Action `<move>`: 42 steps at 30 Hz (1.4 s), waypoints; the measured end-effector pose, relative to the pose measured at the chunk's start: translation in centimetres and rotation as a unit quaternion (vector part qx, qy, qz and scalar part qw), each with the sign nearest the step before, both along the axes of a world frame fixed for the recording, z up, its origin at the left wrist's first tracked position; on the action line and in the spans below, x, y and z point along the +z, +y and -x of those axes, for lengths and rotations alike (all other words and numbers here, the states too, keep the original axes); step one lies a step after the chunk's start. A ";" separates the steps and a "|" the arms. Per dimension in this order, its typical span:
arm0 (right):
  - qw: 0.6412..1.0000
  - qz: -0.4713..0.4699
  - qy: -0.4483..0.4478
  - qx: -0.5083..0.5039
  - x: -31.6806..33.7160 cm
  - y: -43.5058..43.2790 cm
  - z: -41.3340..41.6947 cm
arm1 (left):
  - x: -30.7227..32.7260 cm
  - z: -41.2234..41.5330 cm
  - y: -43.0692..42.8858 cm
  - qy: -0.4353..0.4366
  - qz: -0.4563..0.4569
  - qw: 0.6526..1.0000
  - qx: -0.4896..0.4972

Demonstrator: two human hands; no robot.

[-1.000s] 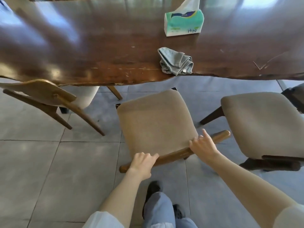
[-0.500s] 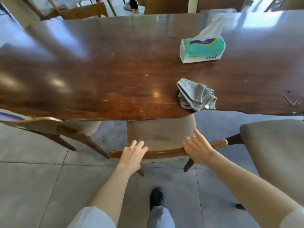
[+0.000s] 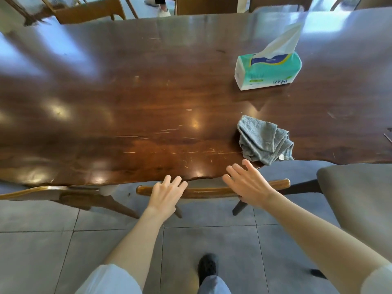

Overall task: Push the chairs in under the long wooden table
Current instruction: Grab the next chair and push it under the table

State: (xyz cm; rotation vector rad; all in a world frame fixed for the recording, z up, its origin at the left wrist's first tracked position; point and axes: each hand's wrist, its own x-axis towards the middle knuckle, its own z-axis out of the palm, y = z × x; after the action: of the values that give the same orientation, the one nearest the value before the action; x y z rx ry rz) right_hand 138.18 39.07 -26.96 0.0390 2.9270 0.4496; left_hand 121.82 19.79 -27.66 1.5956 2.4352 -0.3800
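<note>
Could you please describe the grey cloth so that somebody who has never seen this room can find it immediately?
Start at the long wooden table and follow its near edge toward the right. The grey cloth lies crumpled at that edge, just beyond the right hand. Its neighbour, the tissue pack, stands farther back and is green and white.

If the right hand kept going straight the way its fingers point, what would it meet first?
Probably the near edge of the table, then the grey cloth just beyond. The right hand is open over the chair back; its height against the tabletop is unclear.
</note>
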 end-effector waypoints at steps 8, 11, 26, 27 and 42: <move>0.994 -0.045 -0.069 -0.077 -0.8 0.6 1.6 | -1.4 1.3 0.9 0.039 -0.022 0.999 -0.002; 0.990 -0.059 -0.051 -0.116 -1.2 1.0 1.9 | -2.2 1.8 1.8 0.061 -0.008 0.998 0.007; 0.984 -0.078 -0.015 -0.159 -0.8 0.9 -0.1 | -1.1 1.1 2.9 0.095 -0.020 0.995 -0.005; 0.983 -0.075 -0.015 -0.165 0.0 1.1 -0.9 | -0.5 0.5 3.1 0.090 -0.026 0.996 -0.012; 0.963 -0.044 -0.025 -0.266 6.4 0.5 -23.6 | 6.4 -19.4 7.3 0.067 -0.132 0.983 -0.109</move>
State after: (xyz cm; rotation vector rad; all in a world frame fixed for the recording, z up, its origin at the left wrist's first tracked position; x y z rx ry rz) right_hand 161.76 39.56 -20.57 0.7894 2.6846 0.4751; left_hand 141.20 27.13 -21.26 2.0188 2.5013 -0.2116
